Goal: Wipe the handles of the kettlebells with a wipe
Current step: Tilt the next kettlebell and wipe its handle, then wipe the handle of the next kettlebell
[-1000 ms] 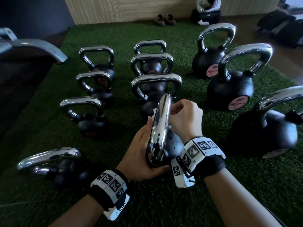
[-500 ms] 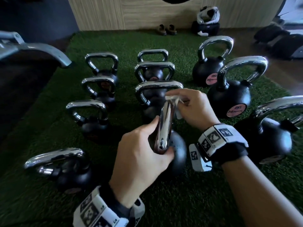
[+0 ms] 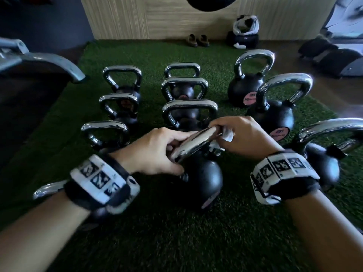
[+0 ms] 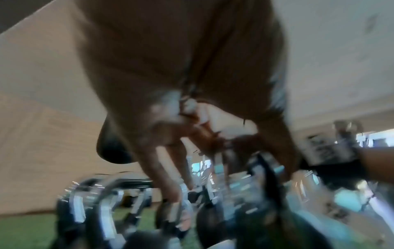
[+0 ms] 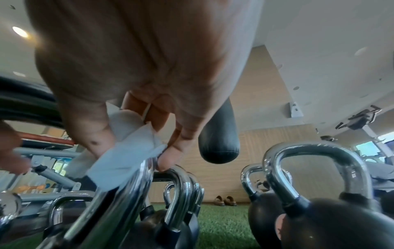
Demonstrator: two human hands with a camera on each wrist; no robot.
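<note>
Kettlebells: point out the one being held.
The nearest middle kettlebell: left hand grips its handle, right hand presses the wipe on it. The rest stand untouched.

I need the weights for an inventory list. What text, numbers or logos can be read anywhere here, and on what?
None can be read.
Pink round labels on the kettlebells: dark print, too blurred.
Wrist bands: black-and-white square code patterns, no words.
</note>
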